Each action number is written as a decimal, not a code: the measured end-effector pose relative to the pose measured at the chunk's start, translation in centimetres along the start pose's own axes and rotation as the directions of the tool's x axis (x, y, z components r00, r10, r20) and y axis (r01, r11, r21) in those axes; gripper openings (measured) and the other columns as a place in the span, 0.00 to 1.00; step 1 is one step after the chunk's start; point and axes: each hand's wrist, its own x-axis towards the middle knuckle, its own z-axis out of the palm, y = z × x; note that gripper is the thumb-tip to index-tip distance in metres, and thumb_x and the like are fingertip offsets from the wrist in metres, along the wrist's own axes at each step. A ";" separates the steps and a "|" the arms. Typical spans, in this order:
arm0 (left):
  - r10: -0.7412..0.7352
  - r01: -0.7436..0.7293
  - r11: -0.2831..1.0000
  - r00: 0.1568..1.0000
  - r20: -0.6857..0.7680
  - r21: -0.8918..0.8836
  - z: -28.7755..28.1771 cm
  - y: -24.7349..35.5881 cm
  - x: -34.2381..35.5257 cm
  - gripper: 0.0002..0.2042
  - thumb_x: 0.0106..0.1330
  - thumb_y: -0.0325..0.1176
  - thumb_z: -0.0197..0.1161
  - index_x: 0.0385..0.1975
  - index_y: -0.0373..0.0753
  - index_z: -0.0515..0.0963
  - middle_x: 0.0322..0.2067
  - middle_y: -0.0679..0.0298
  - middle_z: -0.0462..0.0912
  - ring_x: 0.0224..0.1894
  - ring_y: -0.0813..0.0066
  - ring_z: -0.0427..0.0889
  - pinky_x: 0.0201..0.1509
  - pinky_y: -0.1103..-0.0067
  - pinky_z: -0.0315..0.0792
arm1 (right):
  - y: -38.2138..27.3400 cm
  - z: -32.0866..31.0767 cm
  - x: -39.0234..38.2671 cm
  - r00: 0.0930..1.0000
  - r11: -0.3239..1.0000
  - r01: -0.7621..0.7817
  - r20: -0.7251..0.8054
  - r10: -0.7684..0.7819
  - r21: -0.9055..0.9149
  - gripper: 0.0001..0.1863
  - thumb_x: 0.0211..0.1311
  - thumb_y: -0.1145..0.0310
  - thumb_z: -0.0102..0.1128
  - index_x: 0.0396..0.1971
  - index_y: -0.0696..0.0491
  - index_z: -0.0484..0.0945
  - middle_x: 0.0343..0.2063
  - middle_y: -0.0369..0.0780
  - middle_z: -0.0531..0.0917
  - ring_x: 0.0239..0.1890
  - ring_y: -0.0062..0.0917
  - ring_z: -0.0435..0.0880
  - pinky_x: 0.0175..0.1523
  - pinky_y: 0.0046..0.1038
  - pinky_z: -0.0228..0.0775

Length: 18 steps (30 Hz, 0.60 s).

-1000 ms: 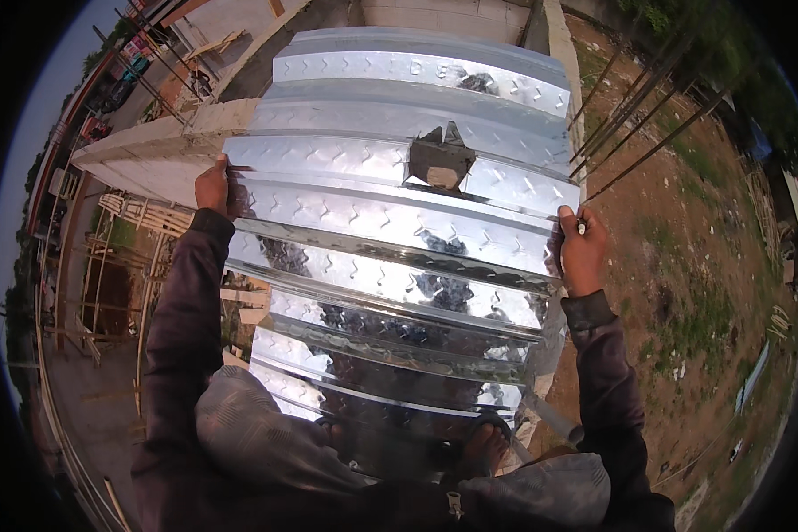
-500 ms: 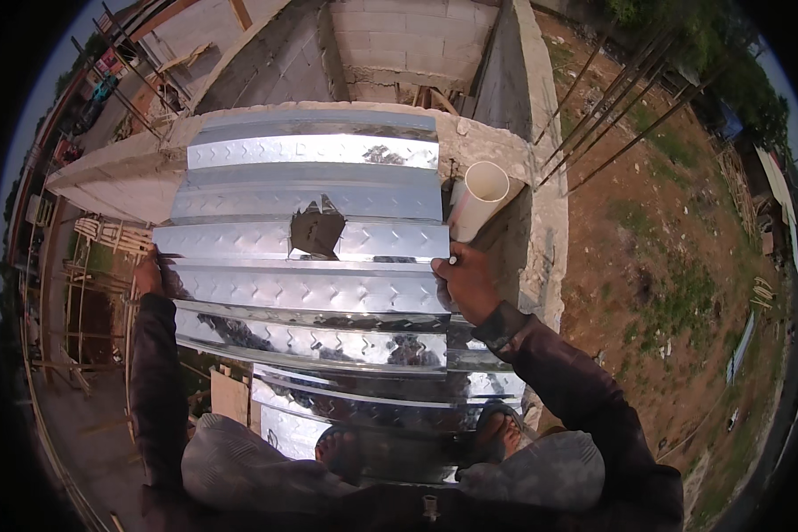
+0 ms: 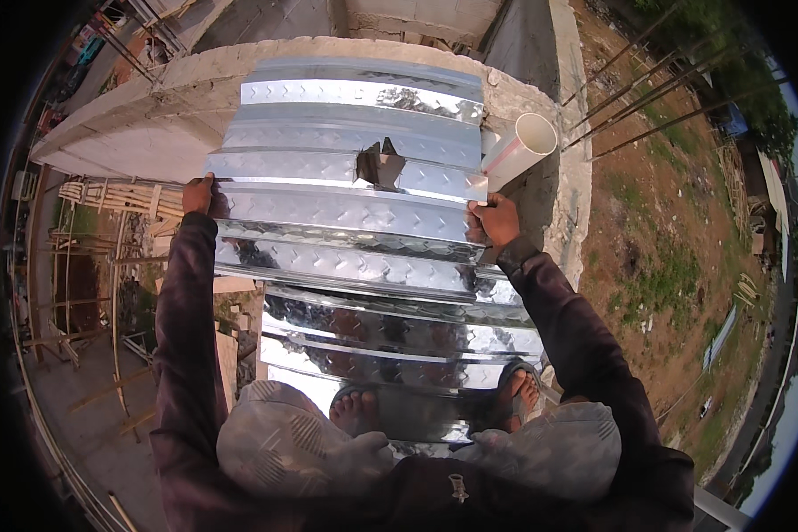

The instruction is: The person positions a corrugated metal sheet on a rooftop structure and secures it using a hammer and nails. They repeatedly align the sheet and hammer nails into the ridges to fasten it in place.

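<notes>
A shiny ribbed metal decking sheet (image 3: 346,206) lies across a masonry opening, overlapping another decking sheet (image 3: 372,356) nearer my feet. A jagged hole (image 3: 383,168) with a bent-up flap is cut right of its middle. My left hand (image 3: 199,195) is closed on the sheet's left edge, thumb on top. At the right edge, my right hand (image 3: 498,219) is closed, its fingers pinching the metal. Part of each hand's grip is hidden beneath the sheet. Just beyond my right hand, a white plastic pipe (image 3: 516,149) stands tilted beside the sheet.
My sandalled feet (image 3: 355,410) rest on the nearer sheet. A rough concrete wall top (image 3: 569,177) runs along the right, with steel rods (image 3: 647,73) beyond it. Bamboo scaffolding (image 3: 115,197) stands lower on the left. Earth and grass (image 3: 674,257) lie far below at right.
The whole view has shifted, putting the sheet and pipe higher and farther right. Both hands remain at the sheet's edges. A small pen-like stick seen earlier in my right hand is no longer visible.
</notes>
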 end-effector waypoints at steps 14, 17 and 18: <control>-0.361 0.421 0.732 0.906 0.219 -0.535 -0.6 1.4 -9.7 0.25 0.72 0.53 0.51 0.40 0.33 0.82 0.29 0.61 0.83 0.32 0.73 0.80 0.37 0.75 0.74 | 0.6 -1.4 -0.9 0.999 0.995 -0.045 0.005 0.044 0.088 0.09 0.64 0.71 0.63 0.27 0.60 0.76 0.20 0.34 0.76 0.18 0.18 0.73 0.23 0.25 0.67; -0.335 0.357 0.747 0.931 0.146 -0.561 -2.0 -0.1 -6.6 0.27 0.75 0.53 0.46 0.35 0.32 0.82 0.31 0.56 0.86 0.31 0.66 0.82 0.36 0.72 0.74 | -1.1 0.5 -0.5 1.000 0.992 -0.018 0.024 0.015 0.127 0.08 0.65 0.71 0.62 0.27 0.58 0.77 0.19 0.32 0.74 0.19 0.17 0.71 0.23 0.24 0.67; -0.355 0.391 0.746 0.918 0.175 -0.539 -1.2 0.8 -5.7 0.26 0.75 0.52 0.46 0.35 0.33 0.81 0.31 0.57 0.86 0.29 0.68 0.81 0.35 0.72 0.74 | -1.2 0.3 -0.1 1.000 0.991 -0.009 -0.001 0.010 0.132 0.08 0.65 0.71 0.62 0.27 0.58 0.77 0.20 0.32 0.74 0.19 0.16 0.71 0.23 0.24 0.66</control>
